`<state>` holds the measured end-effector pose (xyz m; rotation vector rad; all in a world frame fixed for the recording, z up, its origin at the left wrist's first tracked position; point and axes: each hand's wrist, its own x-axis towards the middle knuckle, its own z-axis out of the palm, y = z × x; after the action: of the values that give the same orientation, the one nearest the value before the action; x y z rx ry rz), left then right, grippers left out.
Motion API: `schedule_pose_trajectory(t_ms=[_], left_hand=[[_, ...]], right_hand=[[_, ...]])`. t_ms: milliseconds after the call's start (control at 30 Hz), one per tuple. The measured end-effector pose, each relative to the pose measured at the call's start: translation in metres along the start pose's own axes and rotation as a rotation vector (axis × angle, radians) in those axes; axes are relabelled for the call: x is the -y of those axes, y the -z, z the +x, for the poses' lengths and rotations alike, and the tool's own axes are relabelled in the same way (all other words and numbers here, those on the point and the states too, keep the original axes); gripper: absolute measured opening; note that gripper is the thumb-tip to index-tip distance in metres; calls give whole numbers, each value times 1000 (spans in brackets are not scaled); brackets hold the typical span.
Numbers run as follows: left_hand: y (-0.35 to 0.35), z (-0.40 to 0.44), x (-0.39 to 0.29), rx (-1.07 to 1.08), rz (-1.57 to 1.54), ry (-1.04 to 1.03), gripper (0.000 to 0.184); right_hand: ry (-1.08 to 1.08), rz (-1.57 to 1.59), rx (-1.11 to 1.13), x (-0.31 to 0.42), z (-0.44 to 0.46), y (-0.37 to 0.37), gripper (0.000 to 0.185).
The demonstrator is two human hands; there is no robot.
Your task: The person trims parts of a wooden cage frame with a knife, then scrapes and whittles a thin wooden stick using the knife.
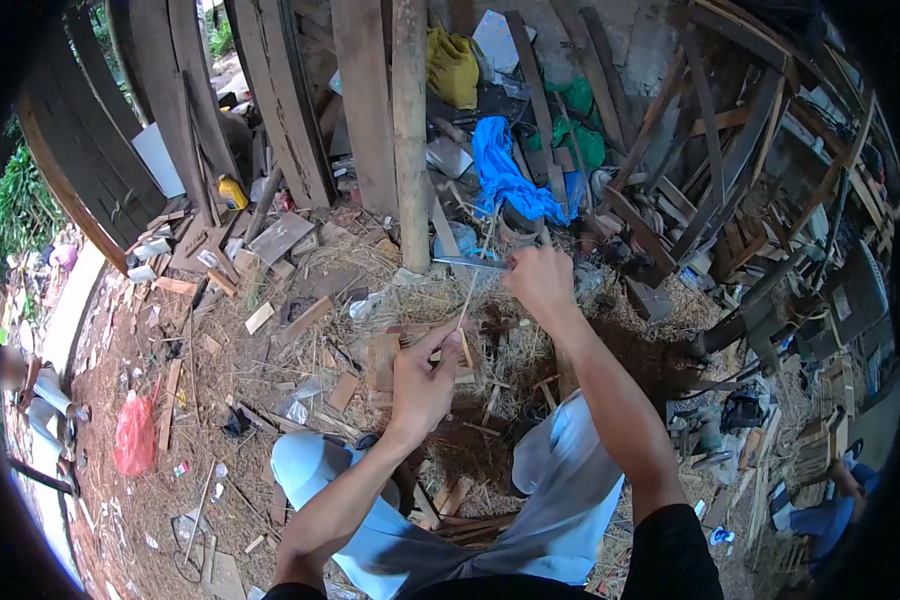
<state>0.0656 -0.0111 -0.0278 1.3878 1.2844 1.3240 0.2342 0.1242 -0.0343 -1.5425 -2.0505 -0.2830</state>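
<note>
My right hand (542,287) is closed around the handle of a knife (470,262), its blade pointing left. A thin pale stick (470,297) rises from my left hand (428,378), pinched between the fingers. The blade lies across the upper part of this stick; whether it cuts in I cannot tell. Below my left hand there is a wooden block (382,360) on the straw-covered ground, partly hidden by the hand. My knees, in light blue trousers (570,450), are spread on either side.
A wooden post (410,140) stands ahead. Blue plastic (505,170) and a yellow sack (452,68) lie near the back wall. Planks (710,130) lean at the right. A red plastic bag (135,435) sits at left. One person (45,400) is at far left, another (820,515) at lower right.
</note>
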Motion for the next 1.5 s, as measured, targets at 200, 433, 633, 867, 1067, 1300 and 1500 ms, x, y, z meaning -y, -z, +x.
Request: schedule_pose_trajectory(t_ms=[200,433,633,867,1067,1300,1500], left_hand=[[-4,-2,-7,27,115,1,26],[4,7,1,53,-110,129,33],[17,19,-11,184,-855,513,41],[16,10,-14,312,-856,545,41],[8,14,-13,124,-745,529,40],[8,13,-17,174,-775,499,40],[4,-1,-21,251,-638,543,38]], right_hand=[[-323,-132,63,-35,16,-5,20],[-224,213,289,-9,-6,-13,22],[45,128,278,59,-40,12,18],[-126,42,114,14,-4,15,17],[41,94,189,52,-35,31,17],[-79,73,115,27,-15,16,16],[-332,-65,63,-25,9,11,17]])
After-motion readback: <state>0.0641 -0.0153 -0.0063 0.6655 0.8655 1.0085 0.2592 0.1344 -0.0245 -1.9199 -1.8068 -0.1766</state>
